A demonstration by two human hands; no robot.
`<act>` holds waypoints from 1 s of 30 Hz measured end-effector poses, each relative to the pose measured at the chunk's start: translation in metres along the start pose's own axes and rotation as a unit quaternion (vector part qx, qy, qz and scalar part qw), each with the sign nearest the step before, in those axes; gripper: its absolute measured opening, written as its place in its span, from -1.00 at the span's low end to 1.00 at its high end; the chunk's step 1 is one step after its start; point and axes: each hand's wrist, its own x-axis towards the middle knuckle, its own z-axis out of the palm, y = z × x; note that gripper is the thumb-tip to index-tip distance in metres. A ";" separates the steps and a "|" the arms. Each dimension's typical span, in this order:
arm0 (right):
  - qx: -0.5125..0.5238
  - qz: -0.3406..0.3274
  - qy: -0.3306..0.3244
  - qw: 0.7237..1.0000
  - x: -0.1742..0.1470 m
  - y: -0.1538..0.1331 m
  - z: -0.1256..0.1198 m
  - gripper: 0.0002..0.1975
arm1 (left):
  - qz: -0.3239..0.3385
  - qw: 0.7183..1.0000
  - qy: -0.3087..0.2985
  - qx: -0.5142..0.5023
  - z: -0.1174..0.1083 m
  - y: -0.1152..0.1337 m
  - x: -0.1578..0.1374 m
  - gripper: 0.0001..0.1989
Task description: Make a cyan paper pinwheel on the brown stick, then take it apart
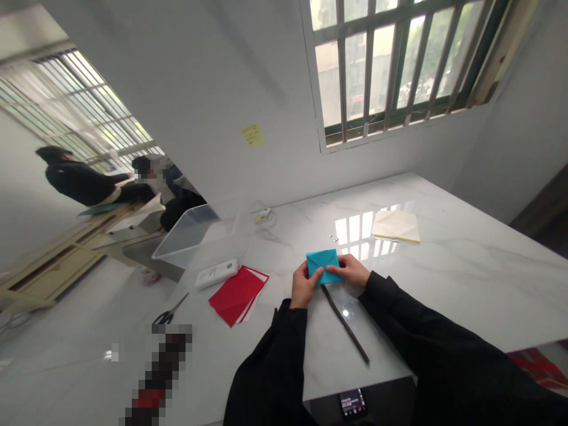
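A small blue folded paper envelope [322,260] is held above the white marbled table by both hands. My left hand [304,285] grips its left side, thumb pressed on the front near the lower edge. On the right edge, my right hand [352,271] pinches it, with the thumb lying across the front. Creases run from the upper corners toward the middle, like an envelope flap. Below the paper lies a thin dark stick [346,326], slanting toward the table's front edge; its upper end is hidden behind the paper and hands.
Red paper sheets [238,296] lie left of my hands, beside a white device [217,274] and scissors [171,312]. A clear plastic bin [177,239] stands behind. Cream paper [396,227] lies at the right. A phone [352,403] is below the front edge. Two people sit far left.
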 end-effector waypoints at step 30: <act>-0.171 -0.059 0.026 0.983 -0.008 -0.009 0.008 -0.61 | -0.004 0.989 0.139 -0.052 -0.019 -0.001 0.009 -0.50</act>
